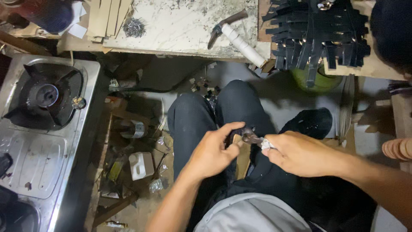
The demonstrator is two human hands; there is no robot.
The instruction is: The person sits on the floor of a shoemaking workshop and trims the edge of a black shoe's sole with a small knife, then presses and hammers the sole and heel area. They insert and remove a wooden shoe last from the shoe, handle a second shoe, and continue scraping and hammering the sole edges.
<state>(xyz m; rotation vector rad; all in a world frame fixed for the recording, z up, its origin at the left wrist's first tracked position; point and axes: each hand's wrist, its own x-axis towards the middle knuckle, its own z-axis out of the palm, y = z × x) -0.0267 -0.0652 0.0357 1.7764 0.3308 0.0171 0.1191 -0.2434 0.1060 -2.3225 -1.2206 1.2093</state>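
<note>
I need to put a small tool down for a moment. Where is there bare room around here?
The marble slab is bare between the nail pile and the pliers. The stove's flat steel panel below the burner is also free. Crowded: the floor clutter around the white jug, and the black strap stack. Both the left hand and right hand are busy over the lap.

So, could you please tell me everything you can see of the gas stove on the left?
The gas stove is a steel tabletop unit, standing at the left of the view beside the seated person's leg. Its top looks worn and smudged. One round burner sits in a dark recess under a black pan support, unlit, with no pot on it. A small knob-like piece is beside the burner. Neither hand touches it.
</note>
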